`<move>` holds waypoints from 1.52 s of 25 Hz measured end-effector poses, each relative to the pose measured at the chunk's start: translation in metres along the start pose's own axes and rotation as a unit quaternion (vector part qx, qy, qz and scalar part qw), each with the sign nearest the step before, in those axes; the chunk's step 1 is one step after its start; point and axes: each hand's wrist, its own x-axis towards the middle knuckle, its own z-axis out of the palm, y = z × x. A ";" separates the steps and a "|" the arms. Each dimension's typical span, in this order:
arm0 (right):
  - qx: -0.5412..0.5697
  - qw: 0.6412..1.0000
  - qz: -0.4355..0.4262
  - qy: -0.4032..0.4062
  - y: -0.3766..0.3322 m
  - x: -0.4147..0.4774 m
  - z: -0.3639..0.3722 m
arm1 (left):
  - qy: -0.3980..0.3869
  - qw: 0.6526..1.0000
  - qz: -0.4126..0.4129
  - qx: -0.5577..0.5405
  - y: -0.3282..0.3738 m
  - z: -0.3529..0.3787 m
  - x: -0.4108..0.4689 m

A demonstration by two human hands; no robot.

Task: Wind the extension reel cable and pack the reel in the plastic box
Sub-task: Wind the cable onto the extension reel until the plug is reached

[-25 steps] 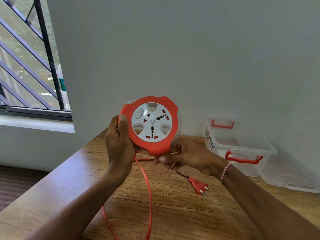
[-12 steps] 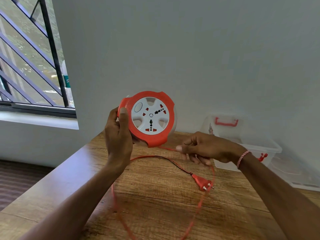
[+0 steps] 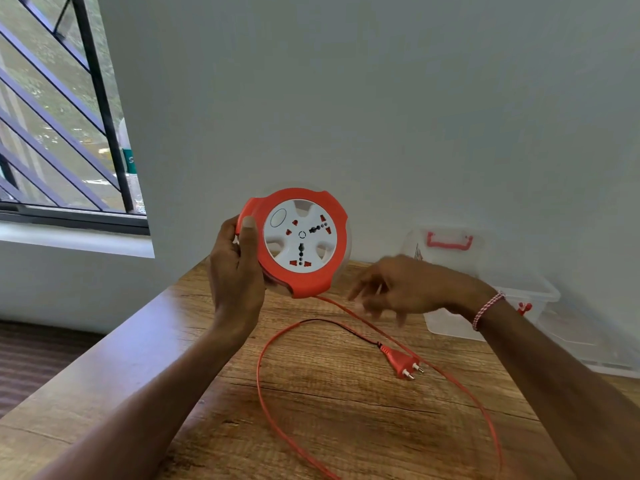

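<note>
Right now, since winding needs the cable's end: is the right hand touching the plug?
Apart. Head view: bare table shows between the right hand and the plug.

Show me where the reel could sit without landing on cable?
Bare wood lies inside the cable loop, left of the plug, and along the table's left edge. Crowded: back right, where the plastic box and clear lid sit.
</note>
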 end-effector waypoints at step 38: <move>-0.223 0.872 -0.122 0.419 -0.058 -0.020 0.003 | -0.082 0.996 0.028 -0.038 0.022 0.008 -0.026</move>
